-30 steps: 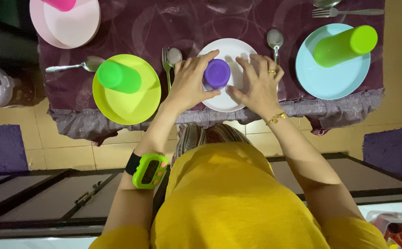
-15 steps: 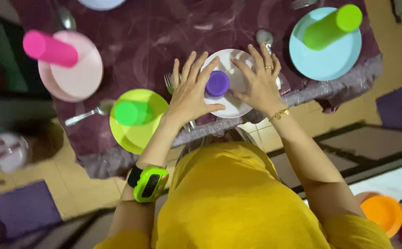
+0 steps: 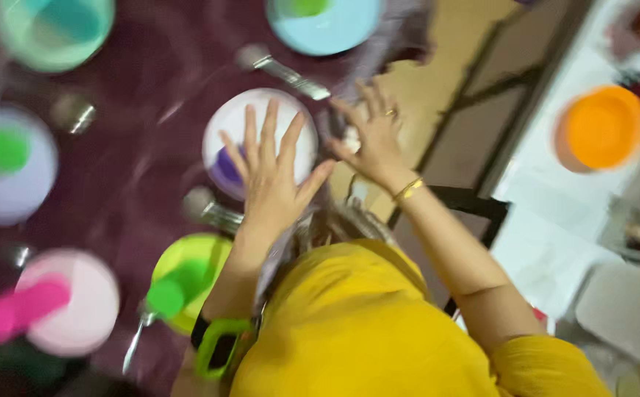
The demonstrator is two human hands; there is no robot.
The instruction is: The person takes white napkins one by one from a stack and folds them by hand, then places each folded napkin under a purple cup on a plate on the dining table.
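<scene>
Over the white plate (image 3: 226, 121) I have my left hand (image 3: 272, 176) spread flat, fingers apart and clamped on nothing, hovering just above the plate's near side. The purple cup (image 3: 226, 167) stands on that plate, mostly hidden under my palm; only its left edge shows, and the blur keeps me from telling whether I touch it. My right hand (image 3: 375, 140) is open too, fingers splayed, empty, at the tabletop's edge just right of the plate.

I judge the step in hand to be letting go of the cup and plate as set. A next move would call for lifting both hands straight up, so the cup is not knocked over.

Around the plate, a spoon (image 3: 283, 70) lies beyond it, toward the light blue plate (image 3: 327, 29), and more cutlery (image 3: 210, 209) lies just left of my wrist. Nearer me, the lime plate (image 3: 188, 257) carries a green cup (image 3: 169, 294) lying on its side. The pink plate (image 3: 85, 309) holds a pink cup (image 3: 15, 312), also tipped. Off the tabletop to the right sits an orange bowl (image 3: 603, 129). The cutlery and the lime plate crowd my left forearm most.
</scene>
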